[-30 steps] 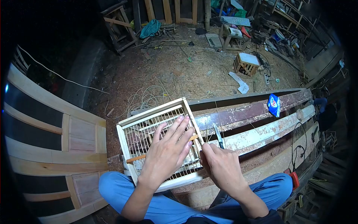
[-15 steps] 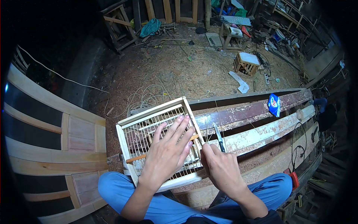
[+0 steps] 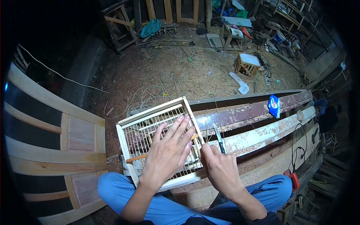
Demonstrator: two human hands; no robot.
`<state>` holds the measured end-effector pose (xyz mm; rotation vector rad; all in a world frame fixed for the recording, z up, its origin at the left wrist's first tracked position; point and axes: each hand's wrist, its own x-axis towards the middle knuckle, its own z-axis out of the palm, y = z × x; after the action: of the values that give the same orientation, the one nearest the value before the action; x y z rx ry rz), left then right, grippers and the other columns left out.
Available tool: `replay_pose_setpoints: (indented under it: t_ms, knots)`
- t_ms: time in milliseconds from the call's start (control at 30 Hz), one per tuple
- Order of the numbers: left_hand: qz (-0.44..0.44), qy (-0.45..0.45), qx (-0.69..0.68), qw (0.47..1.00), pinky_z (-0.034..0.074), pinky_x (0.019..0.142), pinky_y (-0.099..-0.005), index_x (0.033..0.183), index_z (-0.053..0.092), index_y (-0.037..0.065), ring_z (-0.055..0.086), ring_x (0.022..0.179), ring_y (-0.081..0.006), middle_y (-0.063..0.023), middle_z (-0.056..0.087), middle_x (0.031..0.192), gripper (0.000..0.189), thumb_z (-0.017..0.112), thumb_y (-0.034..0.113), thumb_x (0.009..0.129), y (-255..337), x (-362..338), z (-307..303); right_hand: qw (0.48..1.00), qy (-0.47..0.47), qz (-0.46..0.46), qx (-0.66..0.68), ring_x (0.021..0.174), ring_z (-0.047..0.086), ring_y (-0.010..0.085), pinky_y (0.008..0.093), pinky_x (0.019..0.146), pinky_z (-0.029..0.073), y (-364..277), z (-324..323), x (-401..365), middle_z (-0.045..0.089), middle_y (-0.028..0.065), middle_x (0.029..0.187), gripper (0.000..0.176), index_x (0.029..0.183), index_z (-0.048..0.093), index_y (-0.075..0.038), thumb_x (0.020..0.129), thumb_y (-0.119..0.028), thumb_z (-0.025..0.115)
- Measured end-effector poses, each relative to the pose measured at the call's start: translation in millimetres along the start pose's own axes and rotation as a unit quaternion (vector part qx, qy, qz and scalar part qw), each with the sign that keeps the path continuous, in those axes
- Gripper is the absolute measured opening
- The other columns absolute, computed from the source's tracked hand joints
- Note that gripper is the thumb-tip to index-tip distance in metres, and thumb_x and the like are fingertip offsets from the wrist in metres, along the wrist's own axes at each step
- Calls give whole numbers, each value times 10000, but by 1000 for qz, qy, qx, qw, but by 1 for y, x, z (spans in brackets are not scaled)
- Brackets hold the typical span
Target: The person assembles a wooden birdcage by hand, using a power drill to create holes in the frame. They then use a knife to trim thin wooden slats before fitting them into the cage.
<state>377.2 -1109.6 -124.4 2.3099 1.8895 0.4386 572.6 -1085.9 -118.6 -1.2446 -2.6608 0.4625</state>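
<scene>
A wooden cage point(image 3: 125, 140) with thin upright bars lies tilted across my lap and the bench. My left hand point(image 3: 165, 157) rests on its bars, fingers stretched out and slightly spread. At the cage's right side my right hand point(image 3: 221, 167) is closed in a fist against the frame. What it grips, if anything, is hidden by the fingers; thin sticks point(image 3: 207, 129) show just above it. A knife point(image 3: 217, 132) with a pale blade and dark handle lies on the planks beyond the right hand, its handle end close to the knuckles. An orange-brown slat point(image 3: 135, 158) crosses the cage.
The bench has a dark red plank point(image 3: 240, 114) and a pale worn plank point(image 3: 258, 135), with gaps between. A blue packet point(image 3: 274, 106) sits on it. Wooden door panels point(image 3: 84, 161) stand at left. Coiled cord point(image 3: 144, 99) and a small crate point(image 3: 247, 65) are on the shavings-strewn floor.
Almost nothing differs. The view has shifted very slightly, and my right hand sits a touch further left and lower against the cage's edge. My left hand stays on the bars.
</scene>
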Motion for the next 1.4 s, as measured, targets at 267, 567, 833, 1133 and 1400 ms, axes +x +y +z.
replay_pose_setpoints:
  t_ms: [267, 567, 833, 1133, 1400]
  knots:
    - [-1, 3, -9, 1000, 273, 1273, -503, 1467, 574, 64, 391, 1564, -280, -155, 465, 1652, 427, 546, 238, 1077, -1, 0, 1, 1000, 4, 3, -8, 604, 723, 239, 384, 510, 535, 1, 3, 2, 639, 67, 845, 91, 1026, 518, -101, 1021, -127, 604]
    - [2, -3, 5, 1000, 269, 1278, -504, 1494, 551, 45, 383, 1569, -286, -156, 450, 1663, 465, 554, 224, 1065, -2, 0, 1, 999, 12, 43, -9, 589, 663, 336, 478, 540, 471, -5, 5, 7, 648, 84, 795, 100, 1002, 525, -124, 1024, -154, 618]
    - [-6, 21, -25, 999, 280, 1274, -503, 1455, 569, 31, 424, 1547, -283, -162, 486, 1639, 410, 539, 222, 1093, -6, 0, 4, 997, 25, 3, -68, 595, 730, 233, 379, 501, 541, -4, -2, 10, 677, 71, 786, 102, 1010, 546, -113, 976, -142, 638]
    - [8, 62, -34, 997, 328, 1246, -500, 1280, 674, 46, 512, 1492, -267, -140, 587, 1562, 272, 628, 197, 1058, -3, -2, 2, 996, 26, -3, -83, 662, 722, 224, 365, 543, 545, -4, -9, -10, 665, 62, 765, 119, 964, 567, -93, 950, -153, 668]
    - [7, 88, -74, 993, 401, 1198, -470, 1221, 716, 10, 563, 1436, -271, -150, 648, 1481, 254, 691, 100, 985, 3, 0, 6, 998, 35, -30, -45, 608, 706, 206, 360, 514, 506, 4, -4, -8, 632, 52, 729, 99, 947, 558, -94, 952, -125, 652]
